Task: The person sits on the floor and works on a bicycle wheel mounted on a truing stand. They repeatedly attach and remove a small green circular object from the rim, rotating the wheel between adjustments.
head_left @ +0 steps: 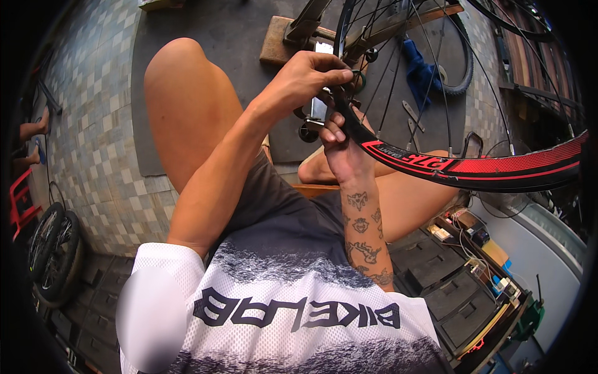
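A black and red bicycle wheel rim with dark spokes stands in a truing stand in front of me. My left hand is closed at the rim's near left side. Its thumb and forefinger pinch a small, round, dark green spoke wrench beside the spokes, partly hidden by the fingers. Lower down, my right hand curls its fingers round the rim, next to the stand's silver bracket. Part of this hand is hidden behind the rim.
A dark mat covers the tiled floor. Beyond the spokes lie a blue cloth, a tyre and a flat metal tool. Tyres stand at left; a cluttered tool case sits at right.
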Motion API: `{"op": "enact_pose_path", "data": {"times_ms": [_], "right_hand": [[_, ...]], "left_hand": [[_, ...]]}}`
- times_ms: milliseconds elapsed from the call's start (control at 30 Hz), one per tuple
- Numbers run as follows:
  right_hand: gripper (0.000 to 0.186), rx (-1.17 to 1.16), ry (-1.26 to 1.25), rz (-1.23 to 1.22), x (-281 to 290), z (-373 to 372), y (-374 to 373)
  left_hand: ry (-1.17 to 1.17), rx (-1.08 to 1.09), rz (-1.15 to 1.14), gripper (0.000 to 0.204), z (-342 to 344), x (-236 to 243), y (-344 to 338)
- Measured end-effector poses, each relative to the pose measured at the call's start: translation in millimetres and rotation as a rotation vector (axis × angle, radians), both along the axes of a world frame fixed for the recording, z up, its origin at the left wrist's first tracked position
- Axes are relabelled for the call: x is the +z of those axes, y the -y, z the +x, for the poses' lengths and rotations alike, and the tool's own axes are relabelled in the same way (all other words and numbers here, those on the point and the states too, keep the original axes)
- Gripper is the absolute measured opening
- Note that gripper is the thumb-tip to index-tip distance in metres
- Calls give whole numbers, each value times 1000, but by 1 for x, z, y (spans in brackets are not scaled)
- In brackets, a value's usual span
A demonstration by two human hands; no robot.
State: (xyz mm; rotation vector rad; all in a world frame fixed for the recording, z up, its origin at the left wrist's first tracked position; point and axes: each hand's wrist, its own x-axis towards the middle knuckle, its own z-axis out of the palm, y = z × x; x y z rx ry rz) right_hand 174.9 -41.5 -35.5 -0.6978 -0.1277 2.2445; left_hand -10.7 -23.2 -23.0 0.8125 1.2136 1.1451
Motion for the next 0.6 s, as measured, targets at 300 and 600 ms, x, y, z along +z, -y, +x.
{"op": "enact_pose_path", "data": {"times_ms": [300, 600], "right_hand": [[37, 28, 20, 12, -4, 1, -2], [35, 34, -74, 21, -6, 3, 0]], "left_hand": [[137, -32, -89, 30, 3, 7, 11], [152, -84, 5, 45, 1, -1, 4]]}}
